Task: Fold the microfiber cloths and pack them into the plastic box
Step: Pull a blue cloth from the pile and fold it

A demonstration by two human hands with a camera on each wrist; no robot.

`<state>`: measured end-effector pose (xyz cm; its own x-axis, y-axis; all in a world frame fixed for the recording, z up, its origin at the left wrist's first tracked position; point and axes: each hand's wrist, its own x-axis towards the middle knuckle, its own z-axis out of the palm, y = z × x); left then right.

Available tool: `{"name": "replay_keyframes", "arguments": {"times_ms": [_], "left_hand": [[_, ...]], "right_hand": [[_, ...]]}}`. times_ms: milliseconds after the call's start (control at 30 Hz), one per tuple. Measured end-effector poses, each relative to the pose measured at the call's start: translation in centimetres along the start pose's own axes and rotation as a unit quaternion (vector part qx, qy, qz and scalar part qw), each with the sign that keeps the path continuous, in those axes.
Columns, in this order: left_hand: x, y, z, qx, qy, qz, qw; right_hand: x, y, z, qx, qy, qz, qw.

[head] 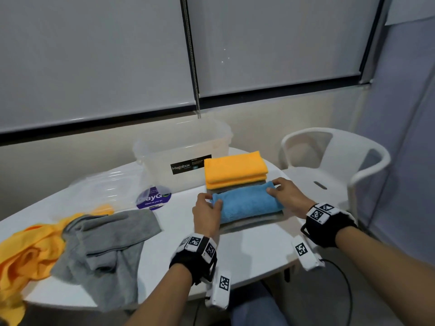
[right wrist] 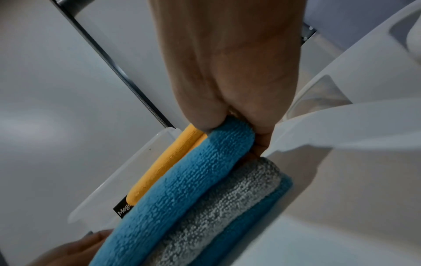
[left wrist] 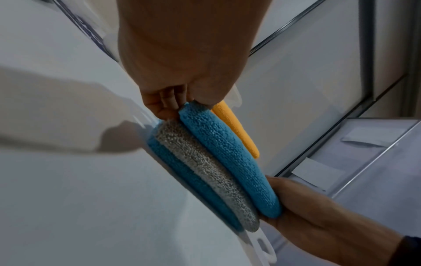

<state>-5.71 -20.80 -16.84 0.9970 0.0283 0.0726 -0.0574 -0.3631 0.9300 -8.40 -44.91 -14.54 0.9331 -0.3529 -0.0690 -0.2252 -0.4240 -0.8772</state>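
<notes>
Blue folded cloth (head: pixel 247 204) pinched at opposite ends between left hand (head: pixel 207 214) and right hand (head: pixel 290 196).

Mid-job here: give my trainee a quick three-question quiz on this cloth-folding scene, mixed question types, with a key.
1. True or false: the clear plastic Megabox box already holds folded cloths.
2. Multiple choice: the folded blue microfiber cloth held at its ends by the left hand and right hand lies directly on: A) a folded grey cloth, B) the white table, C) the white plastic chair.
3. Fill in: the unfolded cloths at the table's left are grey and ____.

Key: 1 false, it looks empty; 2 A; 3 orange.
</notes>
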Motion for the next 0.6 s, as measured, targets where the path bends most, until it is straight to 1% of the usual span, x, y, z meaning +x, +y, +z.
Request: {"name": "replay_keyframes", "arguments": {"times_ms": [67, 133, 200, 233, 367, 500, 600], "left_hand": [[-0.1, 0.3, -0.3, 0.014, 0.003, -0.007, 1.0], [-0.1, 0.0, -0.7, 0.024, -0.012, -0.028, 0.999], [-0.1, -0.3, -0.8, 0.036, -0.04, -0.053, 0.997], [0.0, -0.5, -0.8, 0.049, -0.048, -0.055, 0.996], [0.6, 0.3, -1.6, 0.076, -0.038, -0.021, 0.996], [1.6, 0.2, -2.7, 0.11, -0.025, -0.02, 0.993], [1.7, 0.2, -2.7, 0.112, -0.014, 0.018, 0.993]], "right_hand": [[0.0, -0.2, -0.8, 0.002, 0.002, 0.006, 1.0], [-0.1, -0.2, -1.4, -0.021, 0.004, 0.011, 1.0], [-0.7, 0.0, -1.4, -0.024, -0.02, 0.035, 0.999], [-0.9, 0.1, -1.2, -0.025, -0.031, 0.043, 0.998], [-0.6, -0.3, 0.3, -0.049, -0.012, 0.025, 0.998], [-0.4, -1.2, 1.3, -0.091, -0.033, 0.025, 0.995], [0.0, -1.6, 1.1, -0.122, -0.029, 0.018, 0.992]]}}
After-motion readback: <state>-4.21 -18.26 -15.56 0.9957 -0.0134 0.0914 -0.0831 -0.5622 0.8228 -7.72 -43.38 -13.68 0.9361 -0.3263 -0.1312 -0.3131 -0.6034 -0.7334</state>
